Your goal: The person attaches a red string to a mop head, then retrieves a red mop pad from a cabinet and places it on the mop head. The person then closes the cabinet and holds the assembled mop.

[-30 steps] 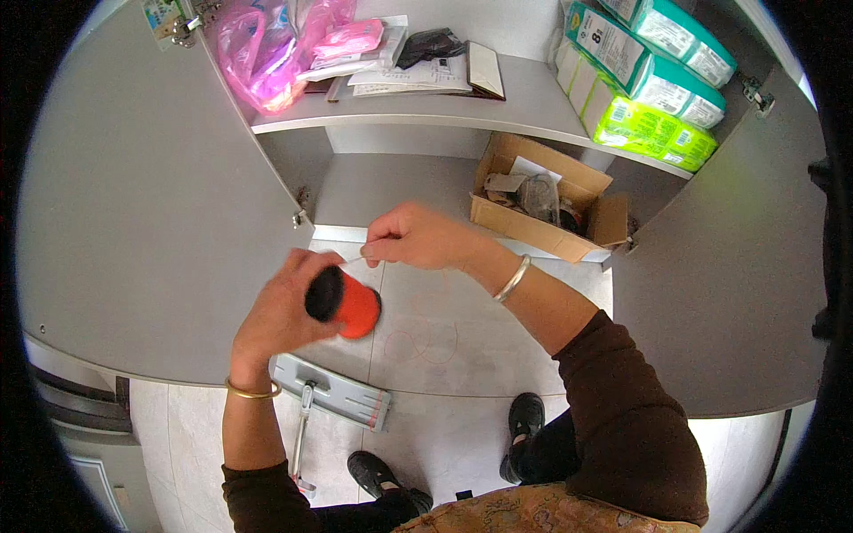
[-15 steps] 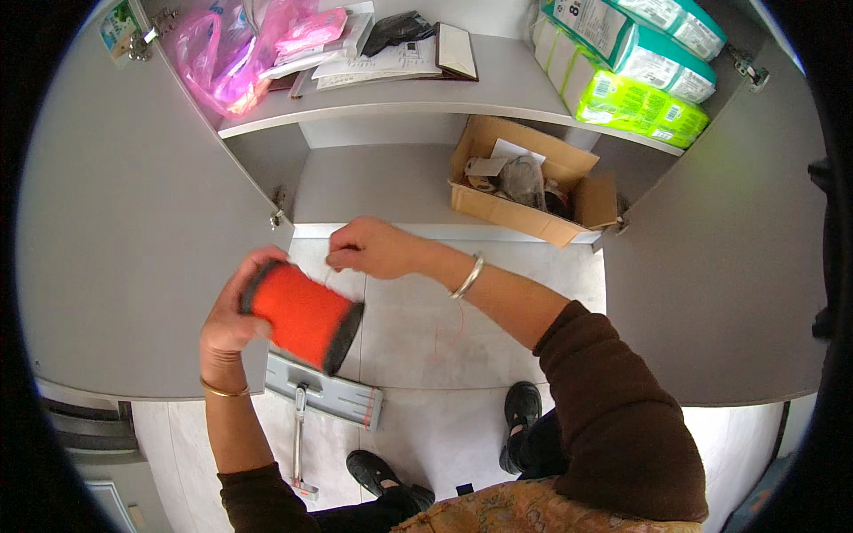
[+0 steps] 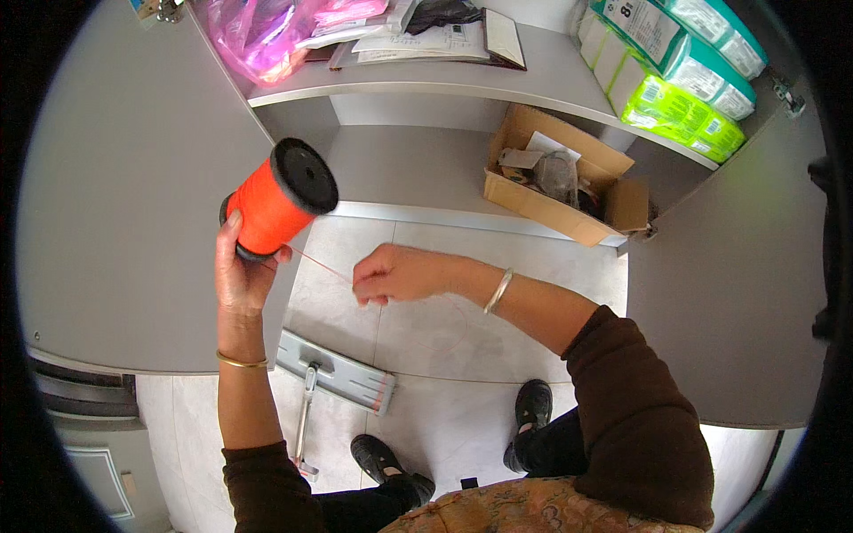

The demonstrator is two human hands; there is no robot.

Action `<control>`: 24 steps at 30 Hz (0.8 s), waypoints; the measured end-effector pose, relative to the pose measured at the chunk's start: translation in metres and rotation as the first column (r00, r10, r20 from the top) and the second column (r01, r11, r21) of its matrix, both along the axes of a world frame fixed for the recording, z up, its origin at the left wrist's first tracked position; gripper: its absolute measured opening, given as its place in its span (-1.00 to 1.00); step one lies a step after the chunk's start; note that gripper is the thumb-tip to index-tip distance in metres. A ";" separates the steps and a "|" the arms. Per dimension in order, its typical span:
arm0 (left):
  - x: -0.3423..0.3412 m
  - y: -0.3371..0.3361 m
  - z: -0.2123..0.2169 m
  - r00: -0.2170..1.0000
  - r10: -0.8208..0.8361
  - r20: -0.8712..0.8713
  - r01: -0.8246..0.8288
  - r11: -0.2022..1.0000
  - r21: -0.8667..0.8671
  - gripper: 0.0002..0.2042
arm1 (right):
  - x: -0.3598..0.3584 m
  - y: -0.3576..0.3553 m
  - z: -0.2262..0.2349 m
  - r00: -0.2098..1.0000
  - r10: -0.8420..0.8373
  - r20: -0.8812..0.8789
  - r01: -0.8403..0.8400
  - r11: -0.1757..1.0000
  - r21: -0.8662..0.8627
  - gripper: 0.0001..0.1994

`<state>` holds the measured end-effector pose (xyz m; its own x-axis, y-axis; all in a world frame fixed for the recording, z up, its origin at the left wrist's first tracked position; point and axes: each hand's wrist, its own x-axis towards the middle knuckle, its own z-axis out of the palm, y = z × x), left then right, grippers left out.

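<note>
My left hand (image 3: 244,271) grips a large spool of orange thread (image 3: 268,209) near its lower end. The spool tilts, its black end disc (image 3: 305,176) pointing up and to the right. From the spool's lower side a thin orange strand (image 3: 318,264) runs taut to my right hand (image 3: 391,274), whose fingers are pinched on it. Past that hand a loose tail of the strand hangs faintly over the floor. Both hands are in front of an open cabinet, the right one lower than the spool.
On the cabinet's lower shelf (image 3: 400,169) stands an open cardboard box (image 3: 542,206) of odds and ends. Above are pink plastic bags (image 3: 258,40), papers and green packs (image 3: 671,111). Doors stand open on both sides. A flat mop (image 3: 338,371) lies on the floor near my feet.
The spool has swung upward in my left hand, its free end now pointing up instead of down. My right hand has moved slightly down and right, drawing the strand taut.
</note>
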<state>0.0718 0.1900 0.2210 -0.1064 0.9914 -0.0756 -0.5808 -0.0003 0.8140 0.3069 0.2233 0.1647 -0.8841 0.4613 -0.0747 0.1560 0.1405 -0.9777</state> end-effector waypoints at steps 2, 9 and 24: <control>-0.001 -0.007 0.004 0.946 -0.209 -0.249 0.236 0.968 0.083 -0.20 | 0.004 0.019 -0.002 0.989 -0.117 -0.086 0.122 0.991 0.047 -0.76; 0.023 -0.008 -0.012 0.039 -0.026 -0.999 0.305 0.952 -0.013 -0.33 | 0.032 0.038 0.025 0.960 -0.255 0.112 0.219 0.940 0.263 -0.79; 0.015 -0.006 -0.011 0.095 -0.418 -0.903 0.561 0.772 -0.299 -0.31 | 0.026 0.042 0.015 0.970 -0.217 0.110 0.171 0.930 0.326 -0.77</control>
<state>0.0868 0.1840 0.2102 0.4841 0.8461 -0.2231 0.6140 -0.1468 0.7756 0.3327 0.2650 0.1794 -0.7659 0.6428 -0.0171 0.3448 0.3880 -0.8547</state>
